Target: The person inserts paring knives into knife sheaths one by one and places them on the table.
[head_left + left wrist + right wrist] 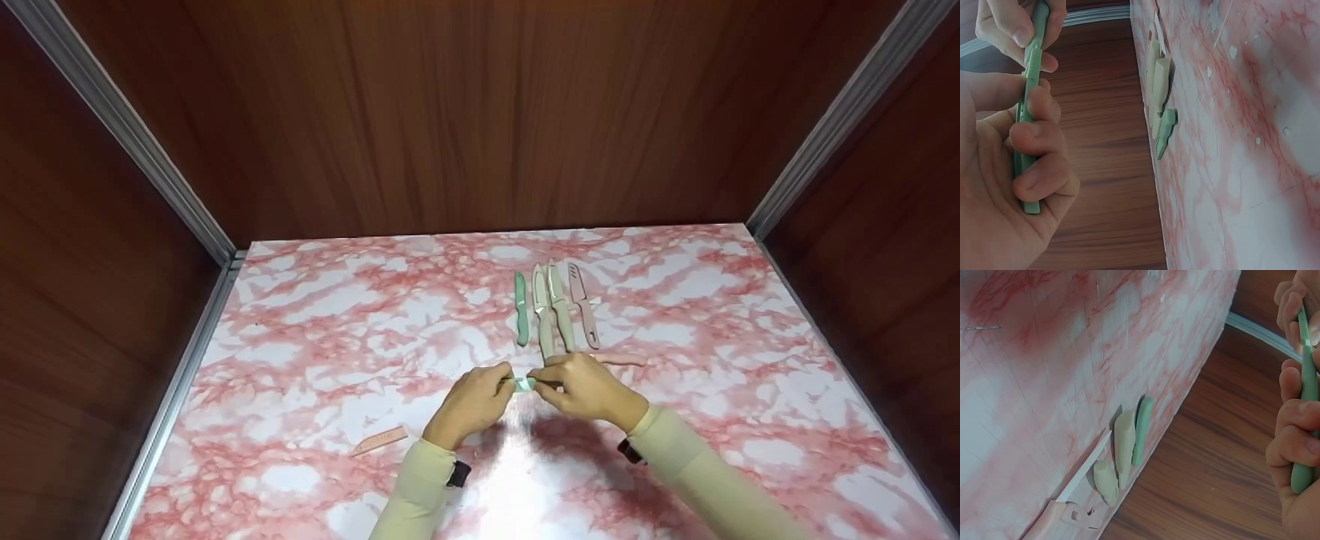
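Observation:
My left hand [472, 397] grips a pale green blade sheath [1033, 64], its fingers curled along the length. With my right hand [589, 386] I hold the green handle [1310, 379] of a knife. Handle and sheath meet end to end in one line between the two hands, raised above the table in the wrist views. Most of the blade is hidden by the sheath and fingers. Close by the right hand lies a pink-handled knife [622, 361], whose bare white blade [1082, 468] shows in the right wrist view.
Beyond the hands, a green knife [521, 307], two cream knives [541, 300] and a pink knife [583, 304] lie side by side on the marbled table [300, 360]. A loose pink sheath [380, 440] lies left of the left forearm. Brown wooden panels [480, 112] enclose the table.

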`<action>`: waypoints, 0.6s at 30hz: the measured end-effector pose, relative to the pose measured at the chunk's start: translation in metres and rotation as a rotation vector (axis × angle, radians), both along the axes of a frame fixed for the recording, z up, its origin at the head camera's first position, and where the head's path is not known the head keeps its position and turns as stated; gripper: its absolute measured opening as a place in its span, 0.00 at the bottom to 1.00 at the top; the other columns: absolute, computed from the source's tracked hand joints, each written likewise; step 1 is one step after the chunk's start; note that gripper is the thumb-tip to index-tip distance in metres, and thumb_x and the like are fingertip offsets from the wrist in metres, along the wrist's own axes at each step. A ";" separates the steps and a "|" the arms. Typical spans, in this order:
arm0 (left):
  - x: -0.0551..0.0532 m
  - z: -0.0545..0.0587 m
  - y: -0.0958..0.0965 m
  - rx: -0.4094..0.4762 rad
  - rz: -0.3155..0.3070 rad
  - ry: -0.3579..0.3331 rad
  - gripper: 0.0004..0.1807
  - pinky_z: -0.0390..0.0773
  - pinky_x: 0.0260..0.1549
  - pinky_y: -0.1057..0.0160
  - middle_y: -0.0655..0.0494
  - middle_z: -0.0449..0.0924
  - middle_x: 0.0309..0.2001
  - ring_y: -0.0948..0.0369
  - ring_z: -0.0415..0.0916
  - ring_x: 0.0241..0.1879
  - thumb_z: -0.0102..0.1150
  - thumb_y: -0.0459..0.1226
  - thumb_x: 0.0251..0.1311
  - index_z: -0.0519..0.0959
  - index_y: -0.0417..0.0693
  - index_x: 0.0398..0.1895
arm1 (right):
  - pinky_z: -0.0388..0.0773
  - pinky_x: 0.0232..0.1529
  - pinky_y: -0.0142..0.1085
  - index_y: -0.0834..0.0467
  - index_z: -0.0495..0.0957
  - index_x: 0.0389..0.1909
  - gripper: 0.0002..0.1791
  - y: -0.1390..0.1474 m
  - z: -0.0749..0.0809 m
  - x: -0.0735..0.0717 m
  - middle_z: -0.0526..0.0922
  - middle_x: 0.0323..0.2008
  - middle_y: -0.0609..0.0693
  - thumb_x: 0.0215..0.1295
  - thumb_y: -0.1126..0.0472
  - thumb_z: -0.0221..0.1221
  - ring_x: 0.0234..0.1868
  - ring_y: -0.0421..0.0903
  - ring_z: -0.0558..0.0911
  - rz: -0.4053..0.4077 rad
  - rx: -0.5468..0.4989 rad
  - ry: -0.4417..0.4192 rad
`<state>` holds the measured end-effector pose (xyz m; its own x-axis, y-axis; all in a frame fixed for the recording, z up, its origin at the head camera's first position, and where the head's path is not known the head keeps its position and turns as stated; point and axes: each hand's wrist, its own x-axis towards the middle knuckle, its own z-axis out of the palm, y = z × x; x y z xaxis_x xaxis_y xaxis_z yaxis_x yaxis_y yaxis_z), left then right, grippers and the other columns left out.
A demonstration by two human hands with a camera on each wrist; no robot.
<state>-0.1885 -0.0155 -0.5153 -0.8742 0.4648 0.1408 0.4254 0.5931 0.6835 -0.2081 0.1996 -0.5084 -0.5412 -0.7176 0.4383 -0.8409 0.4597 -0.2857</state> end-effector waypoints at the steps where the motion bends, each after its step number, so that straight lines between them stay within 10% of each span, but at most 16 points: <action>1: 0.000 0.000 0.000 0.002 -0.001 -0.002 0.11 0.63 0.19 0.68 0.64 0.65 0.19 0.68 0.61 0.18 0.44 0.38 0.68 0.70 0.53 0.26 | 0.67 0.19 0.26 0.59 0.85 0.35 0.07 0.000 0.000 0.000 0.76 0.21 0.44 0.59 0.64 0.59 0.18 0.32 0.67 -0.001 0.000 0.002; 18: -0.002 0.000 0.000 -0.002 -0.001 -0.036 0.10 0.63 0.19 0.67 0.65 0.65 0.19 0.68 0.62 0.18 0.44 0.38 0.68 0.71 0.53 0.27 | 0.66 0.19 0.25 0.59 0.85 0.34 0.07 -0.005 -0.001 -0.001 0.76 0.21 0.44 0.58 0.65 0.59 0.18 0.32 0.67 0.014 -0.009 0.005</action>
